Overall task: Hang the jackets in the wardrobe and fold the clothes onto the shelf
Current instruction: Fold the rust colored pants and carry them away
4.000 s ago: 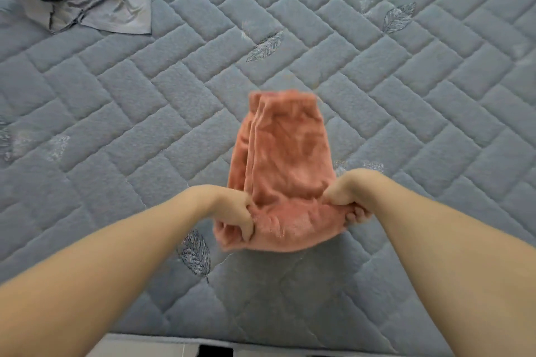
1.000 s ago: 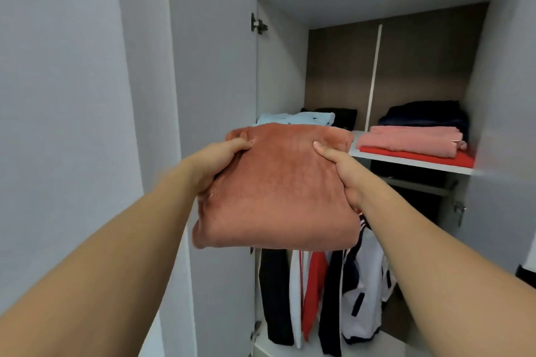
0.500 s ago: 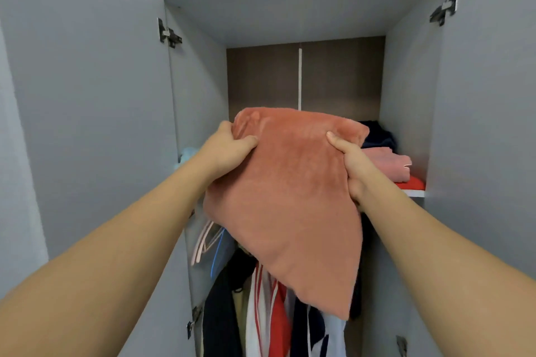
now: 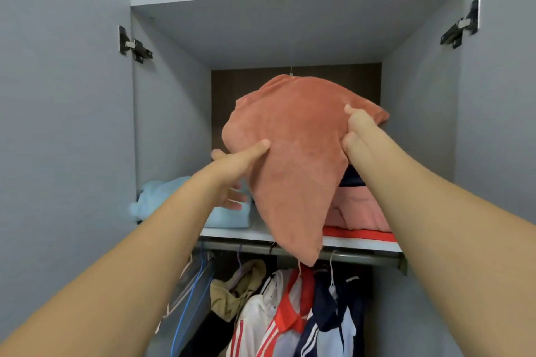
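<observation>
**Towel-soft orange cloth could flop open before it lands**

Orange folded cloth (image 4: 293, 159) is hanging in the air in front of the wardrobe's shelf (image 4: 261, 232), not touching it. The left hand (image 4: 232, 175) is pinching its left side, thumb on top and fingers under. The right hand (image 4: 358, 132) is gripping its right top edge with curled fingers. One corner is drooping down past the shelf edge, close to the rail (image 4: 359, 256).

That loose corner could be catching on the shelf edge as the cloth is going in. Then the fold could be coming undone. The cloth could also be bumping the piles and pushing them crooked.

On the shelf, a light blue pile (image 4: 162, 197) is sitting on the left. A pink pile (image 4: 359, 211) is lying on a red one (image 4: 362, 233) on the right, with something dark (image 4: 352, 180) behind. Under the shelf, jackets (image 4: 290, 313) are hanging from the rail.
</observation>
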